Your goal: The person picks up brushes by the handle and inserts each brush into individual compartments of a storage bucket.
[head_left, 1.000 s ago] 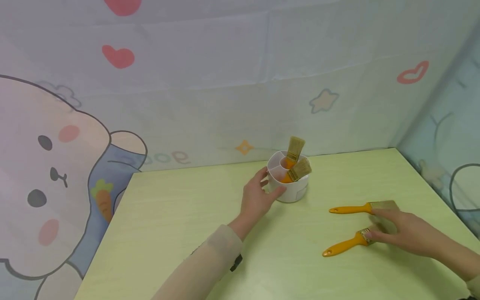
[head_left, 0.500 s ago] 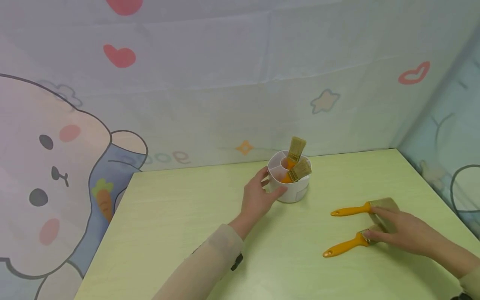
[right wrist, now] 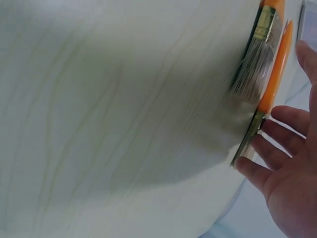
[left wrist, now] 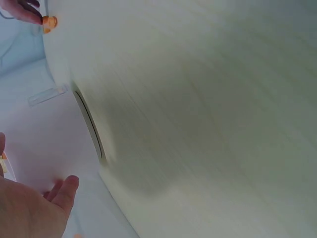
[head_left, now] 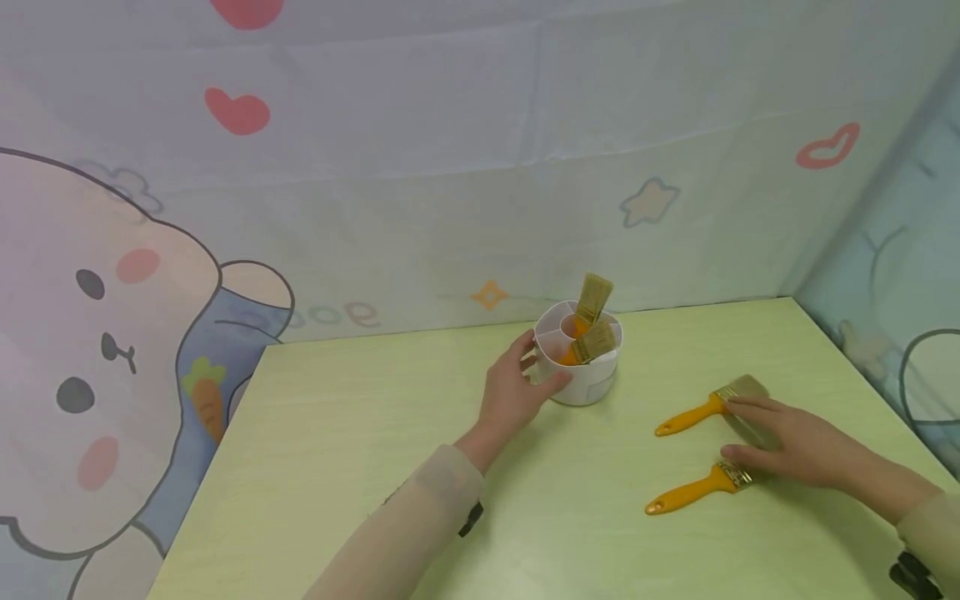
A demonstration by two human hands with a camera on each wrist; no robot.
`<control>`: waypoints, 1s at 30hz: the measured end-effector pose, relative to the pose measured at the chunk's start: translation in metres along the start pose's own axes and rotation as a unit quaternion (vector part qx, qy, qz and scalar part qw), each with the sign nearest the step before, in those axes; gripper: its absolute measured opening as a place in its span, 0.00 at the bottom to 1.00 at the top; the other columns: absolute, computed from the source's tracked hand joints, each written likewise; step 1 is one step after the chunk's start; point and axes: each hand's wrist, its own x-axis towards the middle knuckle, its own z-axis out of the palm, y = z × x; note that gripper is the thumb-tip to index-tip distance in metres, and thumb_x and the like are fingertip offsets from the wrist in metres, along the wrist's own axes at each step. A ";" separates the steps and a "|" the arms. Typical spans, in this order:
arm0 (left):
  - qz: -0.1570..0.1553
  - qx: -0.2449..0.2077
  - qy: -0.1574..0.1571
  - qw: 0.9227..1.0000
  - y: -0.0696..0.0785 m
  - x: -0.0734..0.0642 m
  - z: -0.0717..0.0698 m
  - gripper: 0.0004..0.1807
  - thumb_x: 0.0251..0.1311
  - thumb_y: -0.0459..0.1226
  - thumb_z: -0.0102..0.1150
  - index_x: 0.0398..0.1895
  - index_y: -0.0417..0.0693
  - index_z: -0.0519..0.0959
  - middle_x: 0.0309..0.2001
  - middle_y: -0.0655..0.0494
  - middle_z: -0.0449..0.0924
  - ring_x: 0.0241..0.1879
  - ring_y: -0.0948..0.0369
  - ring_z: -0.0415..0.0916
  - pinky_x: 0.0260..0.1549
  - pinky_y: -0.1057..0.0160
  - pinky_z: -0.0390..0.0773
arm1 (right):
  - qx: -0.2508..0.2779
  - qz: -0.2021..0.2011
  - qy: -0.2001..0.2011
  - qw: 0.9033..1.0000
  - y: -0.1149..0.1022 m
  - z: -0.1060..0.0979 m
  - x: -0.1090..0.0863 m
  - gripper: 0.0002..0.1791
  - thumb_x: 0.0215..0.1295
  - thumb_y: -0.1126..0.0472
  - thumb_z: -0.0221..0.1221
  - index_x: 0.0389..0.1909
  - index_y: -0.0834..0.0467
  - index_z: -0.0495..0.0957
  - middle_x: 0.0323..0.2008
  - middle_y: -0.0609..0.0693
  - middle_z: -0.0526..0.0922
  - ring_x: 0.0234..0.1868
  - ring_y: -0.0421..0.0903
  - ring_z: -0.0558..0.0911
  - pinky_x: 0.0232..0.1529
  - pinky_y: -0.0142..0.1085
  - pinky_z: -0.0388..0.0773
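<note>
A white round divided holder [head_left: 592, 385] stands near the table's back edge, with two paintbrushes in it, bristles up: one leaning back [head_left: 596, 293], one tilted right [head_left: 596, 342]. My left hand [head_left: 513, 396] holds the holder's left side, thumb on the front and fingers round the side. At the right, two orange-handled paintbrushes lie on the table, a farther one [head_left: 686, 419] and a nearer one [head_left: 686, 493]. My right hand [head_left: 798, 442] is over their bristle ends. In the right wrist view, its spread fingers [right wrist: 270, 148] touch the farther brush by its metal band and bristles.
The pale yellow-green table [head_left: 360, 417] meets a printed cloth backdrop [head_left: 420, 208] with hearts and a cartoon animal. Another cloth [head_left: 915, 250] hangs along the right edge.
The farther brush has turned under my right fingers, its bristle end swinging toward the back. My right hand has shifted slightly left and back. My left hand stays at the holder.
</note>
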 end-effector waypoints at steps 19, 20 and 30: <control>0.015 -0.005 -0.054 0.998 -0.011 0.014 -0.011 0.46 0.65 0.44 0.77 0.83 0.53 0.64 0.79 0.56 0.68 0.73 0.50 0.74 0.68 0.49 0.79 | -0.030 -0.060 0.024 0.997 0.011 -0.001 0.021 0.32 0.70 0.45 0.71 0.65 0.61 0.82 0.66 0.60 0.81 0.62 0.64 0.83 0.58 0.61 0.83; 0.017 -0.003 -0.057 0.998 -0.011 0.015 -0.011 0.46 0.65 0.44 0.77 0.83 0.53 0.64 0.79 0.55 0.68 0.73 0.50 0.74 0.68 0.49 0.79 | -0.032 -0.064 0.025 0.997 0.011 0.000 0.022 0.32 0.70 0.45 0.71 0.65 0.61 0.82 0.65 0.60 0.81 0.62 0.63 0.83 0.58 0.61 0.83; 0.017 0.032 -0.080 0.996 -0.017 0.023 -0.016 0.48 0.67 0.46 0.75 0.86 0.53 0.60 0.80 0.53 0.67 0.74 0.51 0.72 0.67 0.51 0.80 | -0.028 -0.075 0.024 0.997 0.015 0.001 0.028 0.31 0.70 0.45 0.71 0.66 0.60 0.82 0.67 0.61 0.81 0.64 0.66 0.81 0.60 0.63 0.81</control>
